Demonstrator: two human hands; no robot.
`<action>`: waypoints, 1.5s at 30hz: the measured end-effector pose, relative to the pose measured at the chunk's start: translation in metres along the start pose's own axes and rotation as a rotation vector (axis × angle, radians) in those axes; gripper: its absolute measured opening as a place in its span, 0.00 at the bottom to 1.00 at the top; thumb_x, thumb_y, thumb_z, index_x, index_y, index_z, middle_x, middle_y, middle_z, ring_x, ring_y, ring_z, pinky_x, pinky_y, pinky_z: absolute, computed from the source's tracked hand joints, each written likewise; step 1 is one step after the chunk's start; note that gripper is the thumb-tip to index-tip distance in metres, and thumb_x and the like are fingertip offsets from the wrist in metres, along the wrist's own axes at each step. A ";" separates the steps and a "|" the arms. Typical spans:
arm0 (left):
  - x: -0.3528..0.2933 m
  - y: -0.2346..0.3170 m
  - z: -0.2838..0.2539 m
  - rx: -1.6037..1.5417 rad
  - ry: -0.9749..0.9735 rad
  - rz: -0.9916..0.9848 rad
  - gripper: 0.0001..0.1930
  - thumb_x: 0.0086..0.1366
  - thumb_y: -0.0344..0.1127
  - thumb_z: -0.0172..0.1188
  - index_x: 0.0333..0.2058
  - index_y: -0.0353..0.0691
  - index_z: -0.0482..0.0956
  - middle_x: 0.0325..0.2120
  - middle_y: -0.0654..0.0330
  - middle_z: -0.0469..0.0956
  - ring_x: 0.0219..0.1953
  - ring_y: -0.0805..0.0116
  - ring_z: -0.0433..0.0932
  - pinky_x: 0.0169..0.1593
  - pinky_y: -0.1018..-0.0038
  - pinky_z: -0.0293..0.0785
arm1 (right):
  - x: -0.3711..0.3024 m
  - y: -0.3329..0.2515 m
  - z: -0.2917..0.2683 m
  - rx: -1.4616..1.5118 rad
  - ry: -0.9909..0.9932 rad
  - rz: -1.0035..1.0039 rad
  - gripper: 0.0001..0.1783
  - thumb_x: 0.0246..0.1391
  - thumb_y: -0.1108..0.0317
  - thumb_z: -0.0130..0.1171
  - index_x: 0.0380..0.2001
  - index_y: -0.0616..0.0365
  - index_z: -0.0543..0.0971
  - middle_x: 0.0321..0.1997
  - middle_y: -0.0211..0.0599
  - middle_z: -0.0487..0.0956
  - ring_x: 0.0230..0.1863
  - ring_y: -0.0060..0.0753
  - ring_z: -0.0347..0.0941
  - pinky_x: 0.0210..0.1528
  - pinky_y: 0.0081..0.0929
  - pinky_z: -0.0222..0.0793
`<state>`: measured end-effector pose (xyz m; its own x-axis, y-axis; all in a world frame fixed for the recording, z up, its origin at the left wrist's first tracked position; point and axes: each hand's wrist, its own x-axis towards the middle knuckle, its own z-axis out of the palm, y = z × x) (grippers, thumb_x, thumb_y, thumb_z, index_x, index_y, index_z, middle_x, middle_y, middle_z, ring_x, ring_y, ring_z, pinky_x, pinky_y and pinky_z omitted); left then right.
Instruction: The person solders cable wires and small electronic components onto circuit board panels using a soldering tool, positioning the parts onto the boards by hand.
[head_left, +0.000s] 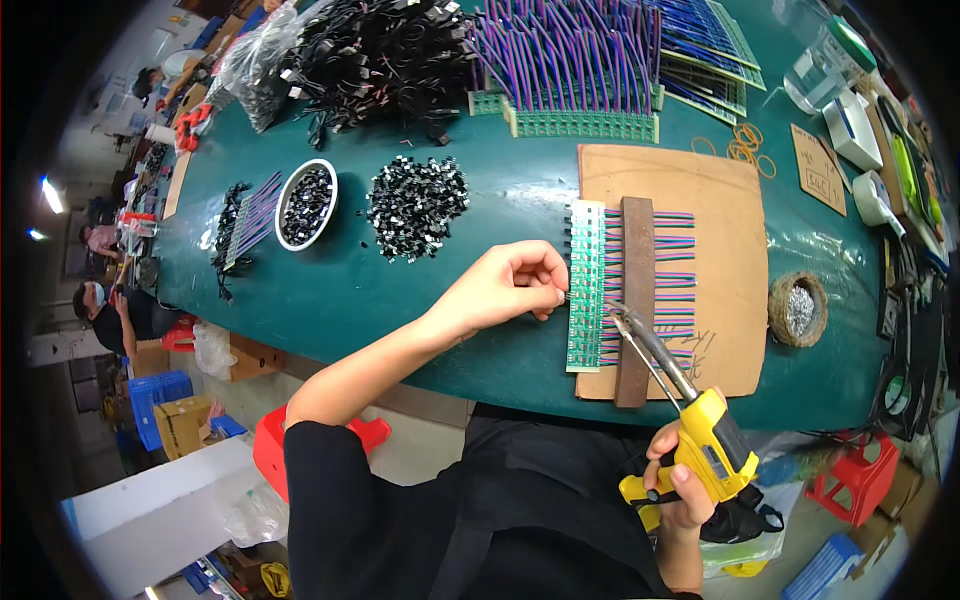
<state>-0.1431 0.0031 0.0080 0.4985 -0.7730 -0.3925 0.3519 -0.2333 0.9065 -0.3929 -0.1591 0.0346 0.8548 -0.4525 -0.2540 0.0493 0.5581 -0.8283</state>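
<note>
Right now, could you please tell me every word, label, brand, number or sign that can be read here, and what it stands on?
Cardboard sheet: dark handwriting toward its lower edge, not copied out here.
Small cardboard card: handwriting, also not copied out.
Green circuit board: any print is too small to read.
Yellow soldering tool: any marking is too small to read.

- Bright indoor light washes across my green tabletop, leaving pale glare to the right of the cardboard.
- A white lamp burns out at far left.
- My left hand and yellow soldering gun read fairly sharp; my black shirt falls dark.
- Fisheye distortion bows the table's edges; blackness swallows the corners, and background people look soft.
</note>
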 end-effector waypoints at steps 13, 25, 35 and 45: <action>-0.001 -0.003 0.012 0.113 0.060 0.007 0.13 0.54 0.23 0.60 0.35 0.38 0.65 0.19 0.68 0.71 0.23 0.81 0.70 0.28 0.84 0.66 | -0.004 -0.001 0.004 -0.058 -0.035 0.200 0.44 0.46 0.73 0.54 0.64 0.64 0.46 0.30 0.43 0.71 0.22 0.27 0.68 0.21 0.19 0.69; 0.002 -0.004 0.008 0.130 0.030 -0.006 0.13 0.53 0.23 0.60 0.35 0.38 0.65 0.20 0.67 0.72 0.22 0.81 0.71 0.26 0.85 0.67 | -0.003 -0.001 0.007 -0.130 -0.039 0.256 0.42 0.47 0.75 0.52 0.65 0.62 0.46 0.30 0.42 0.71 0.23 0.26 0.69 0.23 0.19 0.70; 0.004 -0.001 0.007 0.118 0.006 -0.024 0.13 0.53 0.23 0.60 0.34 0.38 0.65 0.19 0.67 0.72 0.21 0.80 0.71 0.26 0.84 0.67 | -0.004 -0.001 0.007 -0.150 -0.040 0.205 0.42 0.47 0.74 0.53 0.65 0.63 0.47 0.30 0.42 0.72 0.23 0.26 0.70 0.24 0.19 0.70; 0.002 -0.003 0.008 0.140 0.018 -0.022 0.13 0.53 0.23 0.60 0.34 0.38 0.65 0.20 0.65 0.73 0.22 0.80 0.71 0.27 0.83 0.68 | -0.005 -0.002 0.009 -0.154 -0.026 0.184 0.42 0.47 0.74 0.53 0.65 0.62 0.47 0.30 0.41 0.72 0.25 0.25 0.70 0.26 0.19 0.71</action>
<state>-0.1493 -0.0027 0.0059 0.5061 -0.7565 -0.4143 0.2495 -0.3314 0.9099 -0.3927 -0.1514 0.0420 0.8552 -0.3340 -0.3964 -0.1859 0.5161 -0.8361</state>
